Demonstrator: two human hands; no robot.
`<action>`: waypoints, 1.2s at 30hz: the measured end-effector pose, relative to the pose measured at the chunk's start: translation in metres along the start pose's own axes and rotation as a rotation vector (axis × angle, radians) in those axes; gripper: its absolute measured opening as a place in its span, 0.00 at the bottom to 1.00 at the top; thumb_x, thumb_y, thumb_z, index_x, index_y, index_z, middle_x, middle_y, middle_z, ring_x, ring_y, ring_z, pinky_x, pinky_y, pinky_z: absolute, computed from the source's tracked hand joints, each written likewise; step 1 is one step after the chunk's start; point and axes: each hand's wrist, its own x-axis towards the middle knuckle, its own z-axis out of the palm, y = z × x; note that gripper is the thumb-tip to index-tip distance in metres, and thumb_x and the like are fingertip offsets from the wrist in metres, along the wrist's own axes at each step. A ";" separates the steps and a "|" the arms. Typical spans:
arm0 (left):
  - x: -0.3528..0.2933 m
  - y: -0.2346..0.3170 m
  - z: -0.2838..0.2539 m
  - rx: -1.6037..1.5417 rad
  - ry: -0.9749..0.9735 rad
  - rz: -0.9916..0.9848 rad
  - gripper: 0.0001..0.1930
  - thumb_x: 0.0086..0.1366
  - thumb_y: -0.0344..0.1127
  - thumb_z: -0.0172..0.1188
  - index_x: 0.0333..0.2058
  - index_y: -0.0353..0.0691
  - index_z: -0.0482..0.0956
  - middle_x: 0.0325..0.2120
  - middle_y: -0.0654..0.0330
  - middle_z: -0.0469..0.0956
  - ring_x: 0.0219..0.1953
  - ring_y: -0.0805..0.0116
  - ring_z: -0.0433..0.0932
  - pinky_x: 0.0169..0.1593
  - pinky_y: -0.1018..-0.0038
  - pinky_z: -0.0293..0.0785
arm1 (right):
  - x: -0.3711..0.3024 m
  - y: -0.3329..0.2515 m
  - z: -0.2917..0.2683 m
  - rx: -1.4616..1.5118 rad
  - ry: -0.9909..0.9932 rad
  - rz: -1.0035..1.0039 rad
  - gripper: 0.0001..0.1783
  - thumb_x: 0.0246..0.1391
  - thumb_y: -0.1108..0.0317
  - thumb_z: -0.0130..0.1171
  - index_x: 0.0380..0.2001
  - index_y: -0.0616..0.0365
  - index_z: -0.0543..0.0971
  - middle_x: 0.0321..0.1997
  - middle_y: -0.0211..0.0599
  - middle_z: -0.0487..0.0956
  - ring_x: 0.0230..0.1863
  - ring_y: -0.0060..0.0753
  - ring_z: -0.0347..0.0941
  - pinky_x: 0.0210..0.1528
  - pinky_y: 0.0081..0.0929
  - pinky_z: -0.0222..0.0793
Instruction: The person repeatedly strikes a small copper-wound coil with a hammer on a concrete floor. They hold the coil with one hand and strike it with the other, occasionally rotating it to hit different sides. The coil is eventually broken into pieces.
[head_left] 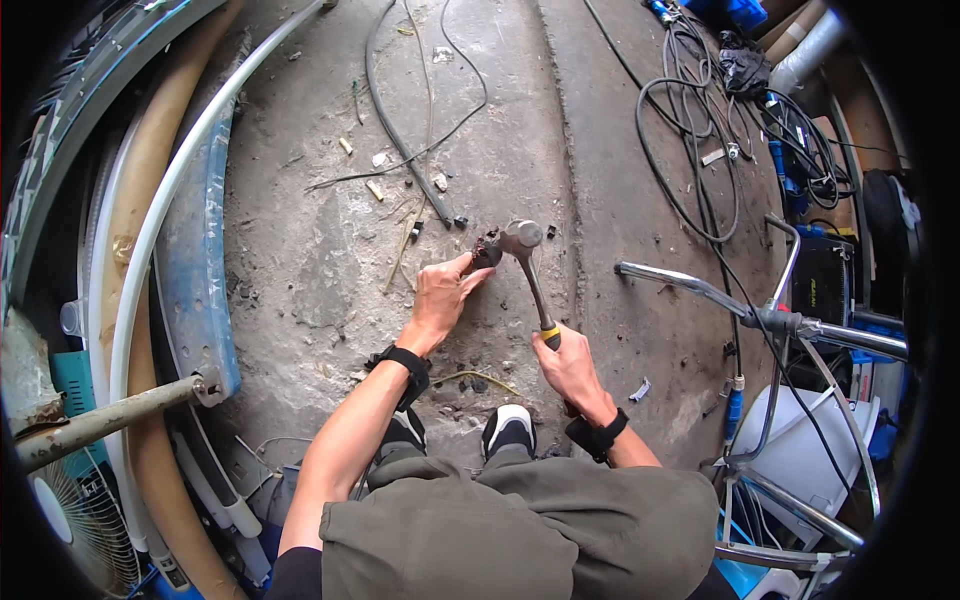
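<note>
My right hand (574, 370) is wrapped round the handle of a hammer (523, 237), a steel-shafted one with a yellow and black grip. Its rounded metal head is right beside a small, dark, broken-looking piece with coppery bits (486, 253). The thumb and fingers of my left hand (442, 296) pinch that piece close to the concrete floor. Whether the hammer head touches it, I cannot tell. Just beyond my left hand lies the end of a thick dark cable (432, 195), with small black fragments near it. Dark bands circle both wrists.
Long curved pipes and a brown tube (148, 300) line the left, with a fan (75, 520) below. On the right lie coiled black cables (690, 130), a chrome metal frame (690, 285) and a white plastic item (800, 440). My shoes (510, 430) stand close behind my hands.
</note>
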 end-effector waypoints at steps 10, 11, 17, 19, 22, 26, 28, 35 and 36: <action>0.003 -0.010 -0.005 0.049 0.085 0.166 0.14 0.68 0.43 0.72 0.45 0.40 0.85 0.33 0.49 0.86 0.33 0.48 0.86 0.34 0.60 0.78 | 0.007 -0.109 -0.082 0.277 0.287 -0.221 0.15 0.70 0.70 0.65 0.27 0.61 0.75 0.15 0.26 0.67 0.19 0.16 0.59 0.21 0.28 0.56; 0.007 -0.005 -0.008 0.067 0.059 0.171 0.15 0.68 0.43 0.72 0.44 0.38 0.85 0.34 0.50 0.87 0.34 0.48 0.86 0.35 0.60 0.80 | 0.005 -0.101 -0.072 0.254 0.310 -0.222 0.15 0.70 0.71 0.65 0.27 0.62 0.75 0.15 0.27 0.67 0.19 0.16 0.59 0.21 0.29 0.56; 0.003 -0.009 -0.005 0.057 0.059 0.208 0.15 0.69 0.41 0.71 0.48 0.39 0.86 0.37 0.48 0.88 0.38 0.47 0.87 0.41 0.59 0.83 | 0.012 -0.003 -0.007 0.003 0.046 0.064 0.16 0.66 0.64 0.65 0.30 0.67 0.77 0.20 0.50 0.72 0.22 0.35 0.70 0.29 0.42 0.67; -0.004 -0.014 -0.003 0.050 0.020 0.188 0.13 0.70 0.40 0.69 0.47 0.40 0.84 0.36 0.49 0.87 0.38 0.47 0.87 0.41 0.58 0.83 | 0.007 -0.008 -0.021 0.035 0.047 0.086 0.17 0.66 0.64 0.66 0.30 0.67 0.76 0.19 0.47 0.71 0.22 0.32 0.67 0.28 0.40 0.66; 0.006 -0.012 -0.002 0.021 0.059 0.219 0.10 0.72 0.39 0.66 0.45 0.41 0.82 0.34 0.49 0.86 0.35 0.46 0.86 0.38 0.56 0.81 | 0.021 -0.039 -0.055 0.027 0.124 -0.054 0.17 0.69 0.64 0.65 0.29 0.64 0.75 0.17 0.34 0.69 0.21 0.23 0.61 0.25 0.32 0.61; 0.004 -0.007 -0.012 0.010 -0.005 0.102 0.10 0.73 0.38 0.67 0.47 0.41 0.84 0.31 0.45 0.84 0.33 0.44 0.84 0.36 0.56 0.78 | 0.013 -0.092 -0.089 0.313 0.257 -0.081 0.18 0.73 0.66 0.62 0.27 0.62 0.73 0.17 0.25 0.69 0.21 0.15 0.62 0.22 0.27 0.57; 0.003 -0.005 -0.012 0.002 -0.007 0.094 0.09 0.73 0.39 0.66 0.45 0.41 0.83 0.29 0.45 0.83 0.31 0.42 0.83 0.34 0.55 0.77 | 0.004 -0.086 -0.076 0.337 0.237 -0.021 0.17 0.72 0.67 0.62 0.28 0.63 0.73 0.16 0.27 0.70 0.20 0.18 0.65 0.23 0.29 0.60; -0.002 -0.012 -0.006 0.047 0.017 0.233 0.09 0.73 0.39 0.64 0.44 0.43 0.77 0.28 0.50 0.83 0.30 0.45 0.84 0.33 0.55 0.80 | 0.018 0.013 -0.020 0.003 0.024 0.058 0.17 0.67 0.62 0.64 0.32 0.66 0.75 0.19 0.46 0.69 0.22 0.31 0.62 0.27 0.40 0.65; 0.001 -0.017 -0.006 0.118 0.003 0.224 0.09 0.73 0.39 0.64 0.46 0.43 0.78 0.28 0.52 0.83 0.30 0.48 0.85 0.32 0.57 0.81 | 0.015 0.011 -0.023 0.028 0.034 0.091 0.17 0.67 0.62 0.64 0.32 0.66 0.76 0.19 0.47 0.69 0.22 0.32 0.62 0.27 0.40 0.65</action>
